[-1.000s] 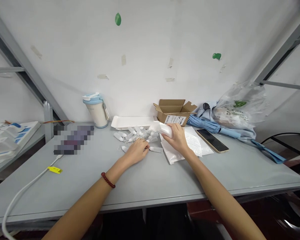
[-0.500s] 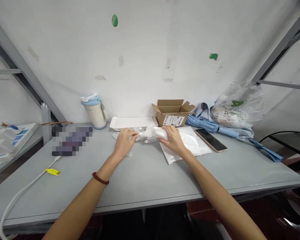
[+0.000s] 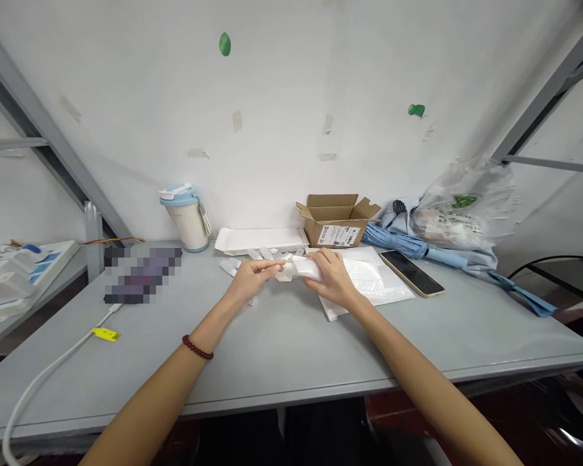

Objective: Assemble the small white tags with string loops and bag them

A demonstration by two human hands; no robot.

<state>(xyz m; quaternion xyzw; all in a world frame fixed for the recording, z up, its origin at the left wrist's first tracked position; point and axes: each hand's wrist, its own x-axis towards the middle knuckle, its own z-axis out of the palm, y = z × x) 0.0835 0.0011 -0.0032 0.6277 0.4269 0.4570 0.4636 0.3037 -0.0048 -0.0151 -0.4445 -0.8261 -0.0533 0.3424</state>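
My right hand [image 3: 334,277] is closed around a small white carton [image 3: 305,266], held lengthwise just above the table. At the carton's left end, loose flaps show. My left hand [image 3: 253,279] pinches at that end with thumb and forefinger; whether a flap or something from inside is between them cannot be made out. Small translucent packets [image 3: 229,266] lie behind and beside my left hand, partly hidden by it. Under my right hand and wrist is a white bubble mailer [image 3: 374,281].
Behind the hands are a flat white box [image 3: 262,238] and an open cardboard box [image 3: 333,226]. A phone [image 3: 412,273], a blue umbrella [image 3: 403,241] and a plastic bag [image 3: 459,207] lie to the right. A cream tumbler [image 3: 188,223] and a cable [image 3: 53,366] are on the left.
My left hand has moved right to the carton's end and now pinches there. The carton has tipped to lie more level in my right hand. The view has shifted slightly.
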